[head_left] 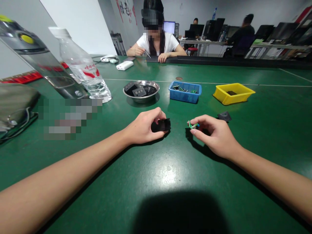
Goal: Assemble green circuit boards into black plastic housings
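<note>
My left hand [147, 126] is closed around a black plastic housing [163, 125], whose slotted edge faces right. To the right of it, my right hand [214, 135] pinches a small green circuit board [193, 125] between thumb and fingertips, a short gap from the housing. A flat black plastic piece [224, 116] lies on the table just behind my right hand. Beyond my hands stand a steel bowl [141, 98] of black plastic parts, a blue bin [184, 97] with small circuit boards, and a yellow bin [232, 98] with something dark inside.
At left, a clear water bottle [83, 65] and a dark tumbler [46, 61] stand beside an olive bag [17, 104]. A white power bank [125, 65] lies farther back on the green table [156, 182]. Across it, a person [158, 42] holds a thin tool near a black rail [219, 61].
</note>
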Demonstrator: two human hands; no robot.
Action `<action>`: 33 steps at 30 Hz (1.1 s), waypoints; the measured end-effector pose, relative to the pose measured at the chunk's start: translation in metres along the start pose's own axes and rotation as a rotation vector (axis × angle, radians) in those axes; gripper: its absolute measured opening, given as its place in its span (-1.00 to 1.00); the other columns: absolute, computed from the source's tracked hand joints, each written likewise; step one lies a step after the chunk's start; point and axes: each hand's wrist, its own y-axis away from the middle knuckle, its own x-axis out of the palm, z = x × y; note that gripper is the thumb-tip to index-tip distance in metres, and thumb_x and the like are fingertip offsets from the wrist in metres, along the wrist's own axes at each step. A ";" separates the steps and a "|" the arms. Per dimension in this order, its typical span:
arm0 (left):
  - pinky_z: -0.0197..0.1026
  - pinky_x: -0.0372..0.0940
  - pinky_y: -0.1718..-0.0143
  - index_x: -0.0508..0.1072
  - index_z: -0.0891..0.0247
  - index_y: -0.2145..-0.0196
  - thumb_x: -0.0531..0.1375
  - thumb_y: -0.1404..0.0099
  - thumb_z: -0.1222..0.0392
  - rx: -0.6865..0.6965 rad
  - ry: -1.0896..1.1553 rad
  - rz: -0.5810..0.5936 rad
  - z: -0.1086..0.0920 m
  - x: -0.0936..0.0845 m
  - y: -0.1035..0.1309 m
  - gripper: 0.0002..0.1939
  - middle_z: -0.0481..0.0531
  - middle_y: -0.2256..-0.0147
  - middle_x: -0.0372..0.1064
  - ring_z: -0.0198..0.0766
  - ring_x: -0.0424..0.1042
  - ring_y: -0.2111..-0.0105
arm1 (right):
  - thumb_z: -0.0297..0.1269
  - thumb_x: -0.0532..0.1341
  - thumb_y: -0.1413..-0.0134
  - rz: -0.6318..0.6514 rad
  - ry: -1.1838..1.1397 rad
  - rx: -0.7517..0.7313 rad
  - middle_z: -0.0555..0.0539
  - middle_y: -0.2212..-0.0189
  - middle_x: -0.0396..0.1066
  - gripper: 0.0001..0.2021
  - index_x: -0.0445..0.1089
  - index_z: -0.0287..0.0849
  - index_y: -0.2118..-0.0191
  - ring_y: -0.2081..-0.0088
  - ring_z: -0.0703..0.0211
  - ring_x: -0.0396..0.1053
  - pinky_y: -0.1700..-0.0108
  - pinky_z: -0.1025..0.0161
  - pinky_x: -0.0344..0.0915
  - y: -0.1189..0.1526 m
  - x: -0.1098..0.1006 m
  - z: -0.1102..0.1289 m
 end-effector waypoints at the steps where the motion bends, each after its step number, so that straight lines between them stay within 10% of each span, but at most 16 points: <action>1: -0.24 0.32 0.29 0.37 0.24 0.21 0.28 -0.23 0.14 0.012 -0.028 -0.003 0.000 0.000 0.000 -0.78 -0.01 0.30 0.46 -0.26 0.45 0.36 | -0.22 0.36 -0.14 -0.018 -0.101 0.047 -0.10 0.25 0.61 -0.84 0.51 -0.13 0.18 0.29 0.10 0.56 0.24 0.17 0.44 -0.001 0.001 -0.001; 9: -0.29 0.28 0.28 0.44 0.32 0.04 0.25 -0.30 0.21 0.101 -0.095 0.005 0.000 0.001 -0.001 -0.72 -0.02 0.29 0.41 -0.30 0.40 0.33 | -0.38 0.43 0.07 -0.065 -0.696 0.276 0.00 0.33 0.58 -0.75 0.43 -0.10 0.25 0.20 0.05 0.63 0.24 0.23 0.48 -0.008 0.001 -0.007; 33: -0.29 0.29 0.29 0.43 0.30 -0.01 0.21 -0.32 0.23 0.047 -0.069 0.024 0.001 0.002 0.000 -0.69 -0.03 0.30 0.44 -0.30 0.43 0.35 | -0.50 0.45 0.14 0.007 -0.615 0.217 -0.09 0.08 0.65 -0.61 0.35 -0.07 0.20 0.09 0.11 0.63 0.04 0.18 0.49 -0.007 0.003 -0.006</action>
